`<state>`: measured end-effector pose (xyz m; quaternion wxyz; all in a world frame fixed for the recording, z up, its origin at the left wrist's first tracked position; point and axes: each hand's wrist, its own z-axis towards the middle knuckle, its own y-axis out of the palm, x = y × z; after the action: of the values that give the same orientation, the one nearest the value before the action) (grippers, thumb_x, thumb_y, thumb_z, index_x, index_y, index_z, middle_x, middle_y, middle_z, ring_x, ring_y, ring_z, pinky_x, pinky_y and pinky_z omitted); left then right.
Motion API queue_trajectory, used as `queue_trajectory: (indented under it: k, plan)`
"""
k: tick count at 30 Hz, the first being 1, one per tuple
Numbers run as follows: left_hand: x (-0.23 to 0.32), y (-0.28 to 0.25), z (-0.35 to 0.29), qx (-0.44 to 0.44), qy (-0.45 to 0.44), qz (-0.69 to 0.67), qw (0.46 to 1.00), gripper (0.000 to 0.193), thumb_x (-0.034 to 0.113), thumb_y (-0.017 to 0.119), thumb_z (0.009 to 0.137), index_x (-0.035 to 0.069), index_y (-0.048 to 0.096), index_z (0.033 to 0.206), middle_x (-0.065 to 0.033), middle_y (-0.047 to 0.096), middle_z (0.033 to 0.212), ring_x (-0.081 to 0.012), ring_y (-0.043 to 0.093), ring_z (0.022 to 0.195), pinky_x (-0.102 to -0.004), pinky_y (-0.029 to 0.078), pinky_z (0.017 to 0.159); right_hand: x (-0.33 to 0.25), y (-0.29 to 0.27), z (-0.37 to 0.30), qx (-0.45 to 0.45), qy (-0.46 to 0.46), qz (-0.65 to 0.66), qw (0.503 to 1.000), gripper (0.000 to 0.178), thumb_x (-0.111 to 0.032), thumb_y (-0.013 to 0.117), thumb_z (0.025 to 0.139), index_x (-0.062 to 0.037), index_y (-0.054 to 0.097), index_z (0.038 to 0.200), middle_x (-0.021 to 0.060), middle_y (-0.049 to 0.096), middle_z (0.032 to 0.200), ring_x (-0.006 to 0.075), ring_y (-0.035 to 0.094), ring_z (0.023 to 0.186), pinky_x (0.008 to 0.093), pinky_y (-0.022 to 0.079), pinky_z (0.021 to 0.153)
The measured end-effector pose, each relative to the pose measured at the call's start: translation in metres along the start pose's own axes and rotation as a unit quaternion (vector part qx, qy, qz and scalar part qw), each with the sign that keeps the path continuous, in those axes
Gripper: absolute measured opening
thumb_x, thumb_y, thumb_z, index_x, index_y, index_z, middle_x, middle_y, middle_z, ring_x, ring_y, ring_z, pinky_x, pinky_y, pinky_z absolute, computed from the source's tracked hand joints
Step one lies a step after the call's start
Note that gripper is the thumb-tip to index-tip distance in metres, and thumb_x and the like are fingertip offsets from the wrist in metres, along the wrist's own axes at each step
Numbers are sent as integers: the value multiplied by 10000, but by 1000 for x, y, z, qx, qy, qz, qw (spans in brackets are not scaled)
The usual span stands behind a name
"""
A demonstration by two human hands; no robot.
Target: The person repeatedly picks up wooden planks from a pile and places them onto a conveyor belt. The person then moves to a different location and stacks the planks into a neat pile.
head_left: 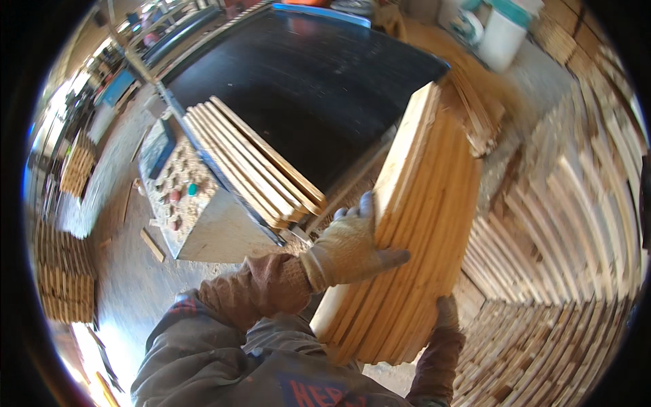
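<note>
Here, two gloved hands, left grip (349, 247) and right grip (446, 313) clamped on one plank bundle (413, 230), second stack (254, 163) on table (312, 74)

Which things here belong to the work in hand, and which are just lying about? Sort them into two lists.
In hand:
left hand, gloved, on top of the bundle of boards
right hand, supporting its lower edge
boards on the machine table

Lying about:
white buckets
stacked slats
control panel
floor offcut
</note>
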<state>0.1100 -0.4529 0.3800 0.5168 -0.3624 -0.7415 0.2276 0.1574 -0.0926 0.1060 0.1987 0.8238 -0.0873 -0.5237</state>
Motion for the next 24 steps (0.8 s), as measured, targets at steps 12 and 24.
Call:
queue_trajectory:
  k: [12,24]
  plan:
    - [-146,-167,122,201,-2,-366,908,1356,487,943,690,-89,81,1565,-215,666,1254,-262,672,1146,-383,586,965,-291,255,341,-189,-58,-236,951,532,-152,825,868,20,564,1299,142,713,1128,261,714,1006,390,600,909]
    - [-229,-225,142,36,-130,84,987,1142,865,463,886,-220,565,1226,-383,617,1168,-436,639,1163,-506,521,984,-239,498,501,-161,87,-585,790,1118,-527,971,633,22,496,1482,247,574,1433,337,509,1367,427,340,1202]
